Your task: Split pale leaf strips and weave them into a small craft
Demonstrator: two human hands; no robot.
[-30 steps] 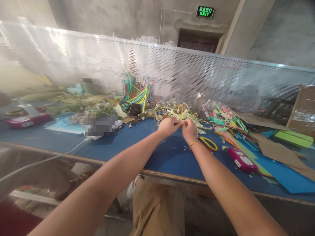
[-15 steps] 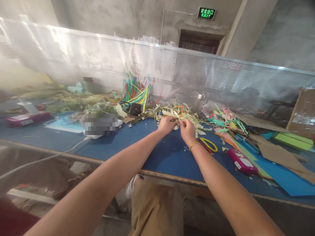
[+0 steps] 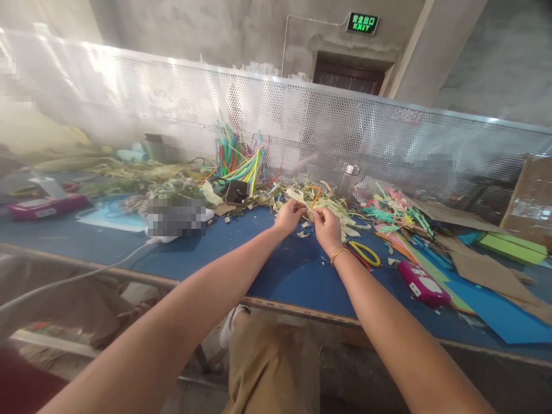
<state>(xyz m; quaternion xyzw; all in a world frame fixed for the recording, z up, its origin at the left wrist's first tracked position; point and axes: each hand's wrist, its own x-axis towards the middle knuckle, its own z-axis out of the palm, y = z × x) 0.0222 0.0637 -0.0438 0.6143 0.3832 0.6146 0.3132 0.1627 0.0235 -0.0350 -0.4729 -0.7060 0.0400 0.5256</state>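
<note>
Both hands are close together over the blue table (image 3: 297,282), in front of a heap of pale husk strips (image 3: 345,215). My left hand (image 3: 291,218) is closed in a pinch, and what lies between its fingertips is too small to make out. Just to its right, my right hand (image 3: 328,227) pinches too, with its held piece hidden by the fingers. A bent orange strip (image 3: 316,198) rises behind the fingertips. Yellow-handled scissors (image 3: 365,253) lie beside my right wrist.
Colourful stems (image 3: 237,155) stand behind, left of a clear bottle (image 3: 349,179). A magenta box (image 3: 422,283), coloured paper and cardboard (image 3: 491,267) lie right. A white power strip (image 3: 168,234) with a cable is left. A perforated metal screen (image 3: 293,115) borders the back.
My left hand has shifted slightly left and its fingers have come down a little. The orange strip's lower part now shows more between the hands.
</note>
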